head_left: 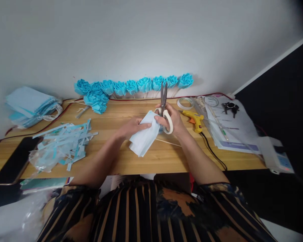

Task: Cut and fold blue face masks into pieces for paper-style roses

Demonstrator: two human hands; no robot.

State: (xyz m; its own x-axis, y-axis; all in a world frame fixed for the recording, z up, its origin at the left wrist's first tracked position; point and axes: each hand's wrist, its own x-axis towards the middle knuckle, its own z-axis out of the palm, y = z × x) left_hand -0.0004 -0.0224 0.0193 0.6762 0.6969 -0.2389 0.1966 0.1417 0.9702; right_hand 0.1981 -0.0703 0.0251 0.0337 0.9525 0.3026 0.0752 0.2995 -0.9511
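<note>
Pale blue sheet (pixel 145 138) held between left hand (pixel 134 128) and right hand (pixel 173 117) above wooden table (pixel 127 109), scissors (pixel 163 102) in the latter.
Sheet is pinched at its left side by the left hand, thumb on top, other fingers mostly hidden behind. Its upper right part is pressed under the right thumb; scissors are gripped by the same closed hand, blades slightly parted and pointed away from the body. Right of the sheet, yellow glue gun (pixel 197 121) and tape roll (pixel 184 107) are placed, keys (pixel 231 107) on papers (pixel 238 132) farther right. Cut strips (pixel 65 144) are heaped left of the sheet, mask stack (pixel 32 102) and phone (pixel 13 160) farther left. Blue flowers (pixel 131 86) are lined up behind it, along the wall (pixel 141 40).
</note>
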